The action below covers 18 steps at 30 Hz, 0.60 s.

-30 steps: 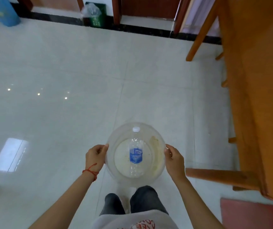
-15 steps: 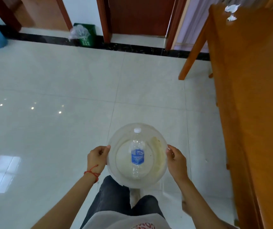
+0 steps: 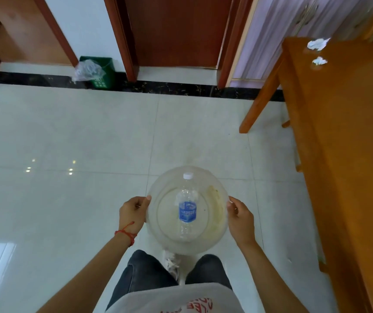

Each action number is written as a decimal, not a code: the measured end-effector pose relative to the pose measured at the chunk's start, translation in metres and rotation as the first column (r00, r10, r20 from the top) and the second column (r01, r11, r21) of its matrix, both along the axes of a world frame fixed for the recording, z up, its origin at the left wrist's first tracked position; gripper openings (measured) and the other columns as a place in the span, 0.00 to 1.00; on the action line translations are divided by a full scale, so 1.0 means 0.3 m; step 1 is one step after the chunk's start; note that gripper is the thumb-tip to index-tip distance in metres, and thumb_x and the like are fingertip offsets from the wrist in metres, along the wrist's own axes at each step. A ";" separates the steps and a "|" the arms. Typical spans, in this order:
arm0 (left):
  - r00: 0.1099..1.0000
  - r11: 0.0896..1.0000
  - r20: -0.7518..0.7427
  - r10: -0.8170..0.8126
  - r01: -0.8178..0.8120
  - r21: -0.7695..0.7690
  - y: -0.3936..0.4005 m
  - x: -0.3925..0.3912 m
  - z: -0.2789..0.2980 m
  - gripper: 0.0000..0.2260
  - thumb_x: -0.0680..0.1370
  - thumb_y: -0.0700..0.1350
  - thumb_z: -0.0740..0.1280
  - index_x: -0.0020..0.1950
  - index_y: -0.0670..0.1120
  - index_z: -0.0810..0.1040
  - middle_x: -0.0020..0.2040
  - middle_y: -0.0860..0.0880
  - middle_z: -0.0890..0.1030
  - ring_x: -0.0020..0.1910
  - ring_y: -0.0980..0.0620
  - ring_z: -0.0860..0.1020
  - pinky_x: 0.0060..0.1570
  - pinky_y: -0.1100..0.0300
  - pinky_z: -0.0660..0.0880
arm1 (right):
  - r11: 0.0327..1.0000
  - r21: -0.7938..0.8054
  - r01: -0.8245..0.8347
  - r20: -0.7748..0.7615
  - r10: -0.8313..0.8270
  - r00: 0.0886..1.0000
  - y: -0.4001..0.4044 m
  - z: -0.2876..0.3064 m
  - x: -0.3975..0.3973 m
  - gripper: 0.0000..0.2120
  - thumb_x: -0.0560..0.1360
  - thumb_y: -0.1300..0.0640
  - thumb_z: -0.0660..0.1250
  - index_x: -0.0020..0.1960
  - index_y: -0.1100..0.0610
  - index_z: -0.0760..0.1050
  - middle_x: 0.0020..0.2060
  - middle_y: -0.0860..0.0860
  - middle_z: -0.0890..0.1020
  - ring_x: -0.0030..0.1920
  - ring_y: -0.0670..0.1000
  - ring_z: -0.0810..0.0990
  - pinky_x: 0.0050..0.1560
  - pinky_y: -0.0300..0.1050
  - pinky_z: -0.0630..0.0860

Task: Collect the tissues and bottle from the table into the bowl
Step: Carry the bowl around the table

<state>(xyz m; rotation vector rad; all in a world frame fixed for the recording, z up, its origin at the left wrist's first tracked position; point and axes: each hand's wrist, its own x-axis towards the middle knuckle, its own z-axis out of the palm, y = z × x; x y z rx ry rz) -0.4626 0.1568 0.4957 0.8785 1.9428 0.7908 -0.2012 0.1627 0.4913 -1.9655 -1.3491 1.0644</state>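
Observation:
I hold a clear plastic bowl (image 3: 158,197) in front of my waist, above the tiled floor. My left hand (image 3: 132,214) grips its left rim and my right hand (image 3: 240,219) grips its right rim. A clear plastic bottle (image 3: 187,208) with a white cap and blue label lies inside the bowl, cap pointing away from me. Two crumpled white tissues lie on the far end of the wooden table (image 3: 348,154) at the right: a larger tissue (image 3: 317,44) near the far edge and a smaller tissue (image 3: 319,61) just in front of it.
The wooden table runs along the right side, one leg (image 3: 260,98) standing on the floor. A green bin (image 3: 99,72) with a plastic bag stands against the far wall beside a brown door (image 3: 176,30). Pale glossy tiles cover the floor.
The view has tilted up and moved forward: the doors, the bin and the far end of the table with the tissues have come into sight. Both hands keep holding the bowl.

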 end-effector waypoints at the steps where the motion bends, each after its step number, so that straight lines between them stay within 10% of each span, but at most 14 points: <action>1: 1.000 1.000 0.004 -0.003 0.003 0.002 0.054 -0.003 0.007 0.14 0.76 0.48 0.63 0.40 0.39 0.79 0.39 0.39 0.82 0.40 0.38 0.79 0.45 0.46 0.79 | 1.000 0.004 0.001 -0.003 -0.001 1.000 0.049 0.008 -0.004 0.15 0.78 0.54 0.57 0.61 0.58 0.73 0.56 0.57 0.80 0.53 0.51 0.78 0.56 0.43 0.74; 18: 1.000 1.000 -0.001 -0.010 0.010 0.008 0.989 0.093 0.038 0.12 0.76 0.48 0.63 0.38 0.42 0.80 0.37 0.42 0.81 0.39 0.40 0.79 0.46 0.47 0.78 | 1.000 0.005 0.025 0.047 -0.025 0.999 0.975 0.049 0.084 0.15 0.79 0.57 0.57 0.63 0.61 0.72 0.61 0.59 0.78 0.60 0.56 0.76 0.56 0.39 0.67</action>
